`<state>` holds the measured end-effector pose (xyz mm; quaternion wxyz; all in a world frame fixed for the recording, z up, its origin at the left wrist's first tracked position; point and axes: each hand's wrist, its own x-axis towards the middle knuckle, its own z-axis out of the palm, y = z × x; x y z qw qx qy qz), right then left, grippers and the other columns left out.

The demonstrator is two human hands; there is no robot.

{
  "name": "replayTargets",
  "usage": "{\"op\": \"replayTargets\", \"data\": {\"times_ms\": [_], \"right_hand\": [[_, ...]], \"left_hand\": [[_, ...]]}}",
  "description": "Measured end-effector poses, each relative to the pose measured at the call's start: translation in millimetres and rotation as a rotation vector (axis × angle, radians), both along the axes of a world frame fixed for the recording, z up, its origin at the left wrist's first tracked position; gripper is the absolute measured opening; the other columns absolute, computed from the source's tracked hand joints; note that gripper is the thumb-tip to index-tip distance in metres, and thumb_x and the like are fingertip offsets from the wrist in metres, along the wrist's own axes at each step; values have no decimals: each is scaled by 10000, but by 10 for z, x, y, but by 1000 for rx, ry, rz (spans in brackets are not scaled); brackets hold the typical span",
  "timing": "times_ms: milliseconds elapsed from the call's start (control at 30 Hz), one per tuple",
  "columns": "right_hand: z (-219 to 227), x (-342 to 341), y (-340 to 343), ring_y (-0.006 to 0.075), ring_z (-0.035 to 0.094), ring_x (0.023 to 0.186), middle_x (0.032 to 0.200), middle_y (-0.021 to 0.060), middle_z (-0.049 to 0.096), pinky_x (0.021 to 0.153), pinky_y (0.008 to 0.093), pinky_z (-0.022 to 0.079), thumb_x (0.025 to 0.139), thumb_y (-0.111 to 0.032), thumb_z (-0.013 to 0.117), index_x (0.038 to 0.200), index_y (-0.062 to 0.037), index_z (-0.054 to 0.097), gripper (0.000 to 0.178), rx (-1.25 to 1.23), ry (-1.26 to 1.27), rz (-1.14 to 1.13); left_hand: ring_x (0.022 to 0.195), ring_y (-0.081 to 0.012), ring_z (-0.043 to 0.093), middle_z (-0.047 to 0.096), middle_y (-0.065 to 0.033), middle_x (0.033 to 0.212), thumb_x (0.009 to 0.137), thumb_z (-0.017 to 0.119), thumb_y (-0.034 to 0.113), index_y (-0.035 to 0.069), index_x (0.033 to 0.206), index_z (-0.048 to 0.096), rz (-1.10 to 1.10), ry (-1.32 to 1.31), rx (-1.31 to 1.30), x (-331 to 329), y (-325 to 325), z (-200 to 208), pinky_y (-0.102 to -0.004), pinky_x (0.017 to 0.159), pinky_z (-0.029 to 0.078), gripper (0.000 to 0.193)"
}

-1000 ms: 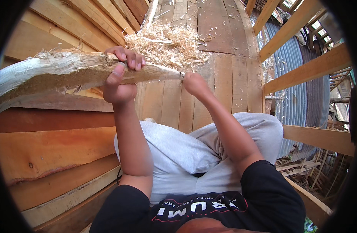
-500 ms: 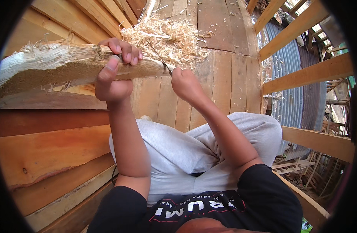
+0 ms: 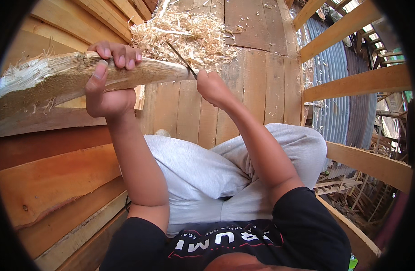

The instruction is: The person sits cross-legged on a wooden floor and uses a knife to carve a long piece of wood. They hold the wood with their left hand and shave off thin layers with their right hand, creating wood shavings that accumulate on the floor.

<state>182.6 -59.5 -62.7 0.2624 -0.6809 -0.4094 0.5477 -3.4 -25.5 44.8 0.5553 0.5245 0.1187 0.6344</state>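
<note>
1. I see the left hand (image 3: 103,97) closed partway around a long piece of wood (image 3: 67,74), its fingers bent over the upper edge and its thumb pressed along the near face.
2. The right hand (image 3: 212,88) is curled into a tight fist at the slim end of that wood; a narrow, dark blade (image 3: 179,55) juts out of it toward the upper left. From here I can't make out a handle inside the fist.
3. The blade slants across the wood's tip; I can't tell how deep its edge bites.
4. The wood lies across the left half of my view, above the lap, thick and curved at the far left and tapering to a smooth, pale point. Its upper face is whitish and splintered, with frayed fibres; the face below is browner and rough.
5. Beyond it I have a loose heap of curly, straw-coloured shavings (image 3: 185,36) on the flat brown floorboards (image 3: 248,90).
6. Soft grey trousers (image 3: 185,162) cover the folded legs; ridged metal sheeting (image 3: 331,81) shows past the timber rails (image 3: 361,86) at right.
</note>
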Motion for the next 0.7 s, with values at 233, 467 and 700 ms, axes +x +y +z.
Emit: {"op": "replayTargets", "data": {"times_ms": [233,467,700], "right_hand": [[-312,-148,76,477,618,981,987,385,615,882,498,480,923,-318,308,974,135,635,562,155,-206,0],[116,-102,-82,490,605,1009,1015,369,622,924,521,456,935,-320,323,994,119,637,543,201,-211,88],[-858,214,48,498,619,877,893,377,622,845,503,470,923,-315,309,877,148,621,559,212,-211,-35]], "left_hand": [[725,-176,438,447,-37,775,748,607,305,126,915,469,88,-25,-75,-306,147,-103,-381,789,373,282],[723,-177,445,447,-45,774,748,575,291,111,920,470,22,53,13,-43,-40,-19,-389,771,386,270],[717,-181,453,459,-53,773,750,571,286,108,927,467,-17,29,-2,22,8,-10,-400,771,392,272]]}}
